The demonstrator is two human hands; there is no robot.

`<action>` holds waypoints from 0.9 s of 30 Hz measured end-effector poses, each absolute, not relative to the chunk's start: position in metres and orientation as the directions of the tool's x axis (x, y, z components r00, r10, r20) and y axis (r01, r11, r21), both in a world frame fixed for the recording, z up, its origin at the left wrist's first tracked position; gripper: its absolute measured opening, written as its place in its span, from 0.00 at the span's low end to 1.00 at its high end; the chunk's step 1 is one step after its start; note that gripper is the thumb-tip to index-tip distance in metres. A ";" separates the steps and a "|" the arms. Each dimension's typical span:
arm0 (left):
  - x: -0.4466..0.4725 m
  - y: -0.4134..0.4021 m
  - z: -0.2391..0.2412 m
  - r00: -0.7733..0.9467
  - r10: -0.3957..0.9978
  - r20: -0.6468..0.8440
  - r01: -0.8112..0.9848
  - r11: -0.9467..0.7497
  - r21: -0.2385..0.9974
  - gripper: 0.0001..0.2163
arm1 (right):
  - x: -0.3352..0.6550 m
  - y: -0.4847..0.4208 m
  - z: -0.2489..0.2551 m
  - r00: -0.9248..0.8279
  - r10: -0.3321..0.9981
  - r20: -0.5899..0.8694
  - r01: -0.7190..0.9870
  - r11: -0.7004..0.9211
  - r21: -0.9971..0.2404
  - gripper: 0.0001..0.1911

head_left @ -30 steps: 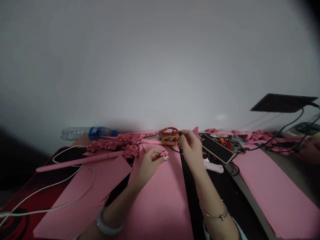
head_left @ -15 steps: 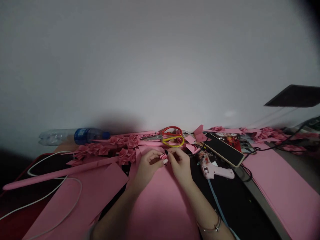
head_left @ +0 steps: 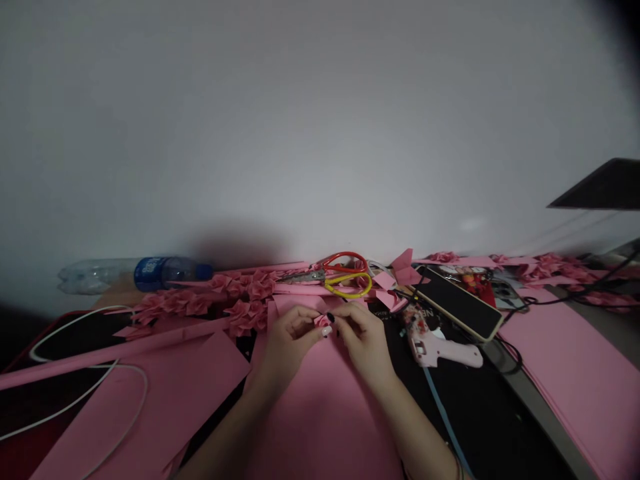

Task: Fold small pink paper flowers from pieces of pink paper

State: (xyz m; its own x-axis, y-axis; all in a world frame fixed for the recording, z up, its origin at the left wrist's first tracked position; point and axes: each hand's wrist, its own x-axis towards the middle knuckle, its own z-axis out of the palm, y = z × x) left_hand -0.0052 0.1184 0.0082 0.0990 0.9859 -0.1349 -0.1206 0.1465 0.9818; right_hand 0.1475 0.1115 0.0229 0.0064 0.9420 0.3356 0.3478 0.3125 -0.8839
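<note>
My left hand (head_left: 287, 343) and my right hand (head_left: 363, 337) meet over a large pink sheet (head_left: 325, 420), both pinching a small pink paper flower (head_left: 321, 321) between their fingertips. Just behind the hands lie scissors with red and yellow handles (head_left: 345, 273). A row of finished pink paper flowers (head_left: 220, 300) stretches to the left of the hands. A pink glue gun (head_left: 440, 347) rests on the dark mat to the right of my right hand.
A plastic water bottle (head_left: 130, 273) lies at the back left by the wall. A white cable (head_left: 75, 393) loops at the left. A phone (head_left: 460, 303) and more pink sheets (head_left: 580, 380) sit at the right, with black cables (head_left: 590, 280) behind.
My right hand came back from the scissors area and joined my left hand on the small flower. The view has shifted a little to the right.
</note>
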 end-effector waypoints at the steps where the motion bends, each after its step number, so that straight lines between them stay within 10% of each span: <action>1: -0.006 0.118 0.008 0.089 0.987 -0.133 -0.125 0.144 0.982 0.09 | 0.149 0.112 0.024 -0.019 0.940 0.340 0.340 0.326 -0.882 0.09; 27: -0.008 0.118 0.010 0.160 0.975 -0.155 -0.034 0.162 0.986 0.09 | 0.167 0.121 0.023 -0.218 0.943 0.250 0.263 0.303 -0.916 0.10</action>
